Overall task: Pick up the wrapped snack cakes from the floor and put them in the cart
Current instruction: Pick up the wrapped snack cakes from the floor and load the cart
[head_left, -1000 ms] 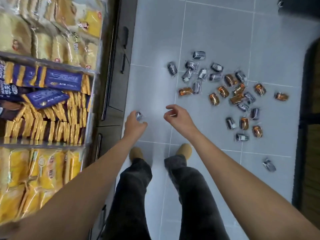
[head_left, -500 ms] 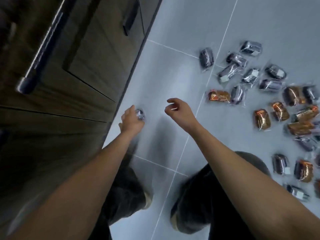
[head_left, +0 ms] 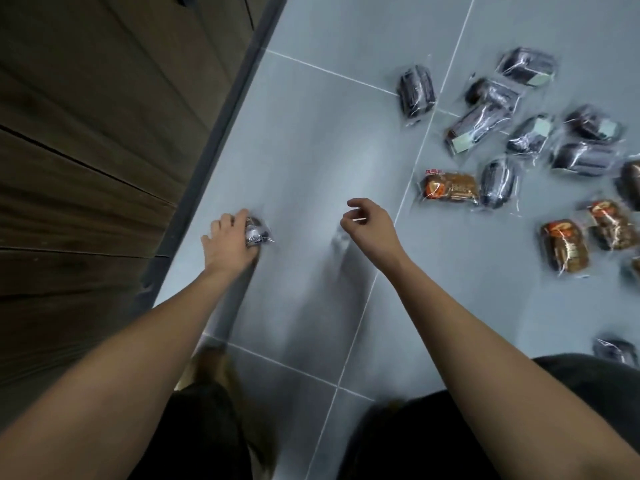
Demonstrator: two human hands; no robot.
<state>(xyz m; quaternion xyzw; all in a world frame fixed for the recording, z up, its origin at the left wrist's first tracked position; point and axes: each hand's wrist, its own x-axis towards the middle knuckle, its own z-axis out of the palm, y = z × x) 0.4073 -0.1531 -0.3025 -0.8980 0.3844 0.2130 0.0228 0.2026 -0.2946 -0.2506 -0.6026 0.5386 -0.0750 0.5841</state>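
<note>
One clear-wrapped dark snack cake (head_left: 255, 232) was gripped in the curled fingers of the left hand (head_left: 230, 245), just beside the dark wooden cabinet (head_left: 86, 168). The right hand (head_left: 369, 223) hung loosely curled and empty. Gathering seemed underway, and that hand next needed to reach the wrapped cakes (head_left: 450, 187) lying farther from the cabinet.

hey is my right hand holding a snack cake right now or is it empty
Empty. The right hand is loosely curled with nothing in it; only the left hand grips a wrapped snack cake.
</note>
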